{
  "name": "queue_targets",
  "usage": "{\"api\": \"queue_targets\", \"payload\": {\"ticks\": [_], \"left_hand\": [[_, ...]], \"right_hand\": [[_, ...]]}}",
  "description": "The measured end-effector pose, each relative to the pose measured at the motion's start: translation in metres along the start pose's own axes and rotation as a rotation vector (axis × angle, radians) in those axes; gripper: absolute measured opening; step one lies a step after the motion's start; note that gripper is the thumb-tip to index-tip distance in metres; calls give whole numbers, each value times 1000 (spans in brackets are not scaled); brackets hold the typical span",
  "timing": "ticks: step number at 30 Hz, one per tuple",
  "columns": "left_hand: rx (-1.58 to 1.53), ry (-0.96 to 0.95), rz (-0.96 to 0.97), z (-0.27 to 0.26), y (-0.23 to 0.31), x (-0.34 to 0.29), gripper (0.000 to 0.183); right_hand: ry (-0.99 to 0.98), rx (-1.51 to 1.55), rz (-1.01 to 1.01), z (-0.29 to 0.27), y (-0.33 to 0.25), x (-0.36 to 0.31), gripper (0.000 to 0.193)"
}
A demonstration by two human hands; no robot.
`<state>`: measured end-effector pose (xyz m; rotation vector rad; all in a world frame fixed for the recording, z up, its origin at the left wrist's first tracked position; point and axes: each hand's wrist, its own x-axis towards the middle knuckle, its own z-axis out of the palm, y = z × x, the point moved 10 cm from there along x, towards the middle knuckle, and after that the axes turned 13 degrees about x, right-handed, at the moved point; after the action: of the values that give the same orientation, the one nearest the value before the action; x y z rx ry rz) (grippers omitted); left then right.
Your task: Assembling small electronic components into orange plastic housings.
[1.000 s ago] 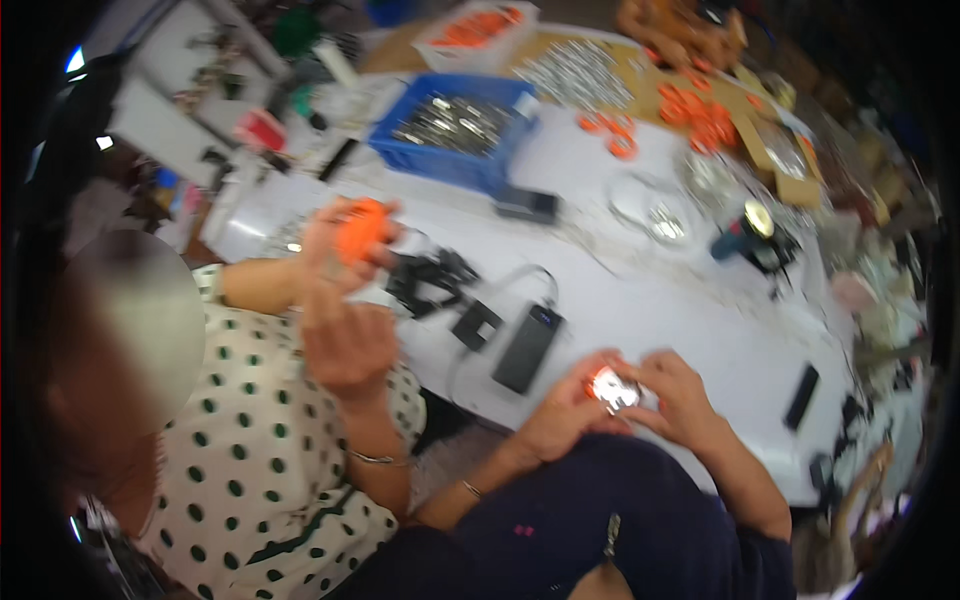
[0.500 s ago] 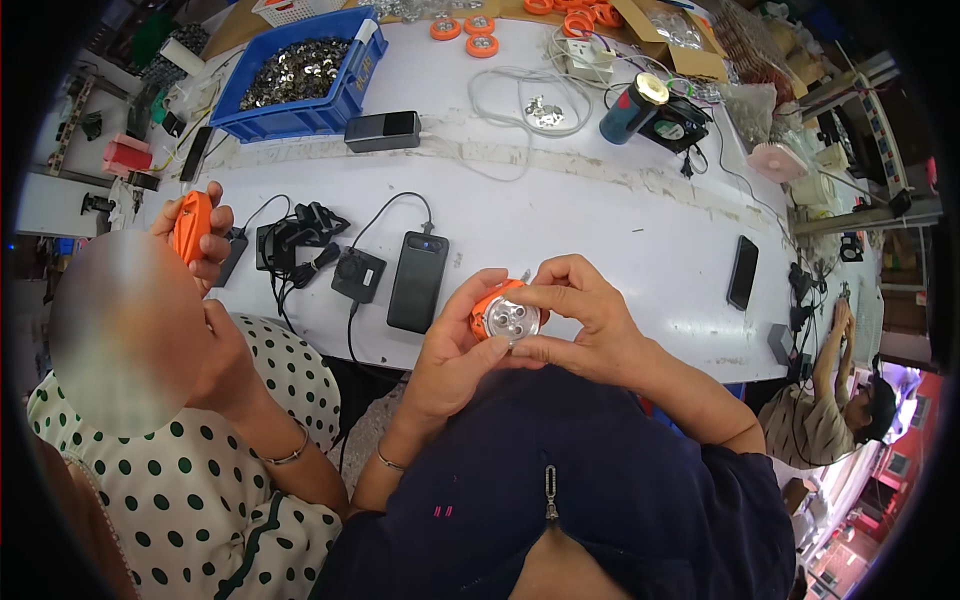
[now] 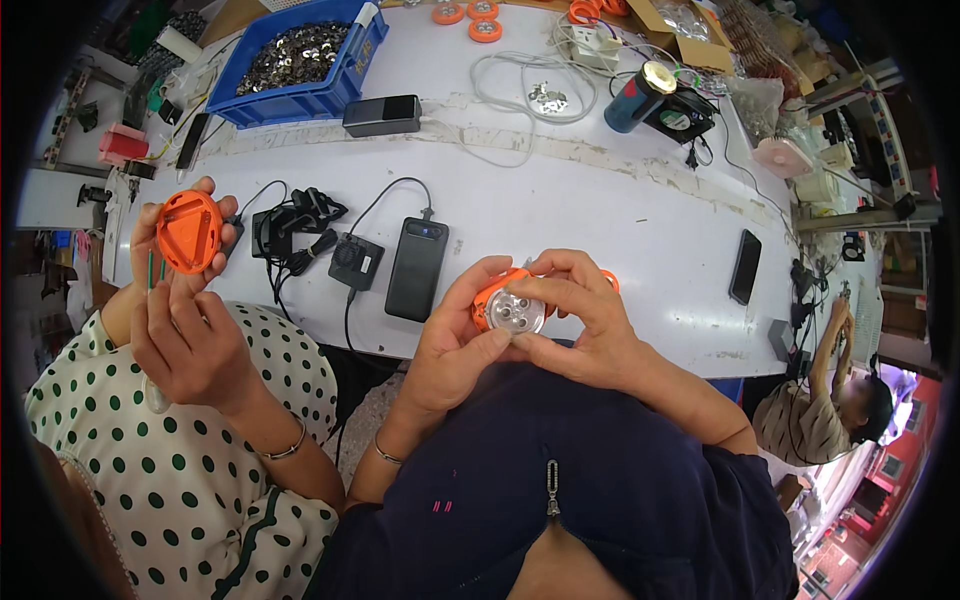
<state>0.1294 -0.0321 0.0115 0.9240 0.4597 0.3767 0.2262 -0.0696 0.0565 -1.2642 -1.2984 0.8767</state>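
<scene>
A small round orange LED light (image 3: 497, 300) with a clear lens face (image 3: 516, 314) is held in front of my chest, just over the near table edge. My left hand (image 3: 462, 325) wraps its left side, thumb at the lens rim. My right hand (image 3: 590, 315) pinches the lens from the right with thumb and forefinger. Behind the right fingers, the edge of an orange ring (image 3: 610, 281) shows; whether that hand holds it, I cannot tell. On my left, a co-worker's hands hold an orange triangular-ribbed round housing (image 3: 189, 232) and a thin green stick (image 3: 152, 268).
Left of my hands lie a black power bank (image 3: 417, 268) and black adapters (image 3: 357, 262) with cables. Farther back stand a blue crate (image 3: 290, 108) of metal pieces, a dark speaker-like box (image 3: 382, 116) and a dark cylinder (image 3: 640, 97). A phone (image 3: 745, 267) lies at right.
The co-worker's orange housing has turned its ribbed face into view, and a green stick now shows. An orange ring edge has appeared behind my right fingers. My grip on the light looks much the same.
</scene>
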Motion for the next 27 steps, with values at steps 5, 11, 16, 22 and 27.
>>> {"api": "queue_targets", "payload": {"ticks": [5,11,16,22,27], "left_hand": [[10,19,-24,-3,-7,1,58],[-1,50,-41,-2,-7,0,55],[73,41,-16,-6,-12,1,54],[78,81,-9,-7,-14,1,53],[49,65,-13,-7,-19,3,53]], "right_hand": [[-8,2,70,1,5,-1,47],[18,-39,78,2,6,-1,44],[4,-68,117,6,12,-2,46],[-17,-34,152,7,12,-1,40],[-55,16,85,7,14,-1,41]]}}
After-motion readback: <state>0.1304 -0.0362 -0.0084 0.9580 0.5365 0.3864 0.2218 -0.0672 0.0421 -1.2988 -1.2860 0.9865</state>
